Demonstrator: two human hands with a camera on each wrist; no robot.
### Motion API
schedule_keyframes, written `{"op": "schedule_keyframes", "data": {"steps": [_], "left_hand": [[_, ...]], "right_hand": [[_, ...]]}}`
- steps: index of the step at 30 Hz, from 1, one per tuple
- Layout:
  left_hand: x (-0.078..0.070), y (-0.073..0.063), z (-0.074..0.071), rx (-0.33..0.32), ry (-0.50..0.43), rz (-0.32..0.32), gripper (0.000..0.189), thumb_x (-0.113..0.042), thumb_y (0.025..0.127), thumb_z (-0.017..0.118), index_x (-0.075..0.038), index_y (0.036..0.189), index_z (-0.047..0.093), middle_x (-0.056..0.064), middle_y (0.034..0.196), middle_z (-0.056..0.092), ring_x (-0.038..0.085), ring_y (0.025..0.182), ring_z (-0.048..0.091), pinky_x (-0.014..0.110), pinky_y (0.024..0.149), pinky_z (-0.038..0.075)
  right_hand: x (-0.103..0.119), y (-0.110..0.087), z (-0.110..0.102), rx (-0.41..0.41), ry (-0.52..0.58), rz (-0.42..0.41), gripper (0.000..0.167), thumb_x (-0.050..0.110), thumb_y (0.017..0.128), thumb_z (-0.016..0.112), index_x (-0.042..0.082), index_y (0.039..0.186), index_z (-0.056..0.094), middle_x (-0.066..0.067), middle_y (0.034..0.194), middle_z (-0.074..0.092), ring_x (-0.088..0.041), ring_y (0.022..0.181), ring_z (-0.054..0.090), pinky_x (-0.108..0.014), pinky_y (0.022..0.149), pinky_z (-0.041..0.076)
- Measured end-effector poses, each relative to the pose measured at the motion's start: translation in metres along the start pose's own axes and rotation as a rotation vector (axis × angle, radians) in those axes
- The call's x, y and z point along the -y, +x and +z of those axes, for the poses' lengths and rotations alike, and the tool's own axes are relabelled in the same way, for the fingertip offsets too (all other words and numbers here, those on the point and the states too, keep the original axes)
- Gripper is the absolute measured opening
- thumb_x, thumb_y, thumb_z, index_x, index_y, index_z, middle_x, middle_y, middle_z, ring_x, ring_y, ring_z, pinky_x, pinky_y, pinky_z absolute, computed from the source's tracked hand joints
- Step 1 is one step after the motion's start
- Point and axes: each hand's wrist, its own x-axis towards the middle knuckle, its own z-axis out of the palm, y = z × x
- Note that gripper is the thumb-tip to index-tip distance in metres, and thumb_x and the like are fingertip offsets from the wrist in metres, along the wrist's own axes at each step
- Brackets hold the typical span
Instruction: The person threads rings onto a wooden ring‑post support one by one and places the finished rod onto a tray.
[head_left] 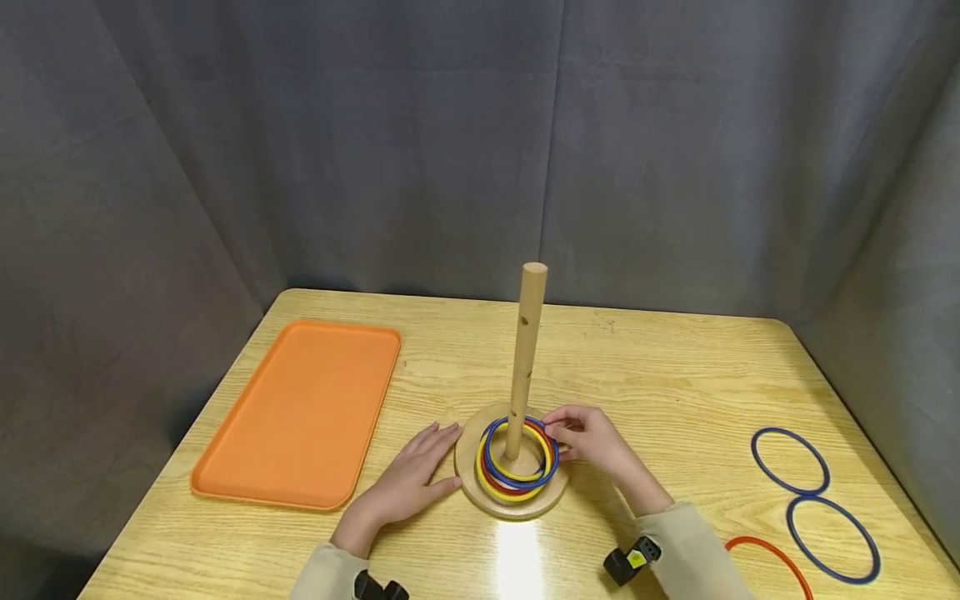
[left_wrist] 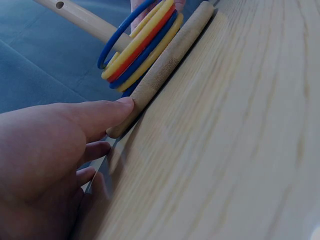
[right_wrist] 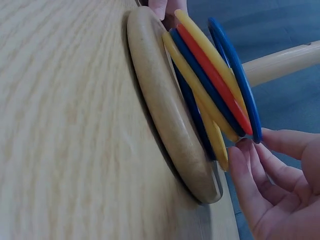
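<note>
A wooden peg (head_left: 528, 342) rises from a round wooden base (head_left: 467, 462). Blue, yellow and red rings (right_wrist: 215, 80) lie stacked around its foot, tilted and uneven. With fingers spread, my left hand (head_left: 405, 483) rests at the left of the base, its thumb tip (left_wrist: 125, 103) touching the base's edge. On the opposite side, my right hand (head_left: 592, 437) pinches the edge of several upper rings between thumb and fingers. In the right wrist view, a yellow ring (right_wrist: 216, 137) and a blue one sit lower, close to the base.
An orange tray (head_left: 300, 417) lies on the table's left side. Two blue rings (head_left: 791, 431) (head_left: 836, 502) lie flat at the right, their edges meeting. Part of a red ring (head_left: 772, 547) shows beside my right sleeve. Grey curtains (head_left: 420, 167) surround the table's back and sides.
</note>
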Motion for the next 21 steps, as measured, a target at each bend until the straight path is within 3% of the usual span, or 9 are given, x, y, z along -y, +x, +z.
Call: {"op": "schedule_keyframes", "data": {"steps": [12, 21], "left_hand": [[-0.0014, 0.0001, -0.0014, 0.001, -0.01, 0.0, 0.07, -0.04, 0.096, 0.057, -0.013, 0.153, 0.029, 0.008, 0.16, 0.028, 0.036, 0.15, 0.015, 0.061, 0.118, 0.017], [-0.0021, 0.0002, -0.0015, 0.001, -0.005, -0.004, 0.069, -0.039, 0.096, 0.058, -0.013, 0.154, 0.028, 0.007, 0.16, 0.028, 0.035, 0.15, 0.015, 0.06, 0.119, 0.016]], "right_hand": [[-0.0006, -0.0027, 0.0024, 0.021, -0.007, -0.015, 0.024, 0.003, 0.096, 0.056, -0.014, 0.113, 0.059, -0.008, 0.094, 0.066, -0.008, 0.081, 0.061, -0.029, 0.069, 0.06], [0.0011, -0.0081, 0.0058, 0.065, -0.032, -0.072, 0.024, 0.004, 0.094, 0.061, -0.013, 0.111, 0.061, -0.013, 0.093, 0.065, -0.008, 0.078, 0.062, -0.033, 0.068, 0.061]]}}
